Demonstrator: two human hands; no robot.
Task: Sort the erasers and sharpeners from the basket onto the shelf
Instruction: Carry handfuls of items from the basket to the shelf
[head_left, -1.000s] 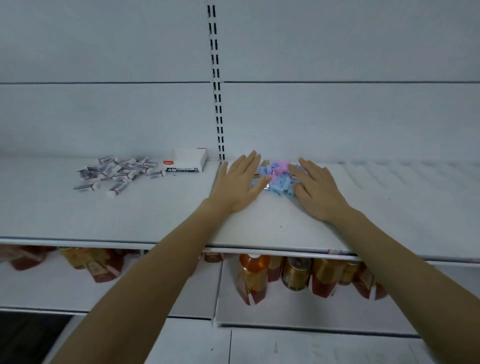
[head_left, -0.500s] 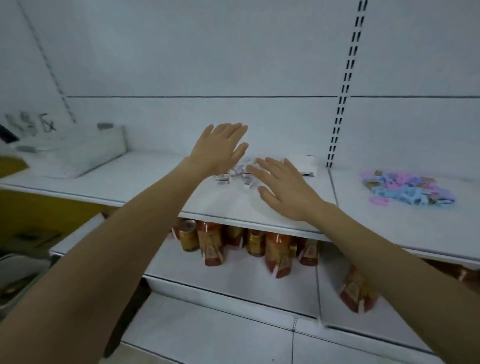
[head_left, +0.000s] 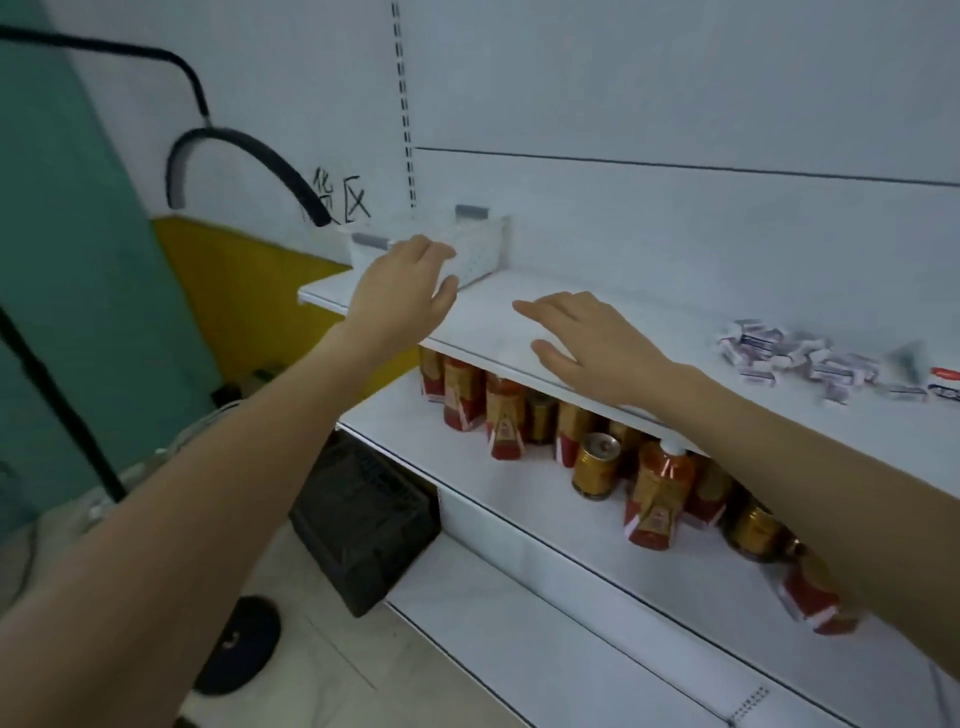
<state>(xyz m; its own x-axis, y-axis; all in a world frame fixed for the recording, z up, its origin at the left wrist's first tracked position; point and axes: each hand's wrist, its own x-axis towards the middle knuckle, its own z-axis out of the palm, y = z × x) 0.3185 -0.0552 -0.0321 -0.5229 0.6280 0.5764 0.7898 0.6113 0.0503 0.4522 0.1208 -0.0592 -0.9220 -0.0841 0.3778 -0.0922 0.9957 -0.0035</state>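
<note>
Since the earlier frames the view has swung left along the shelf. Both hands have left the sorted piles, and the sharpener pile has passed out of view. The left hand now reaches toward the white basket, which stands at the left end of the shelf, against the back panel. Its fingers are spread wide and hold nothing. Their tips overlap the near wall of the basket, but actual contact cannot be confirmed. The right hand hovers flat over the front edge of the shelf. Its fingers are also wide and empty, pointing toward the basket, which lies well beyond their tips. The erasers lie in a loose pile on the shelf behind the right wrist, well apart from both sets of fingers. The inside of the basket is hidden, so the remaining contents cannot be judged. Probable step: retrieve the basket or its remaining items. Hazard one: the basket sits close to the open end of the shelf, and a one-handed pull on its near wall could tip it or drag it over that end. Hazard two: a return sweep of the right forearm could brush the eraser pile and push pieces over the front edge onto the bottles below.
</note>
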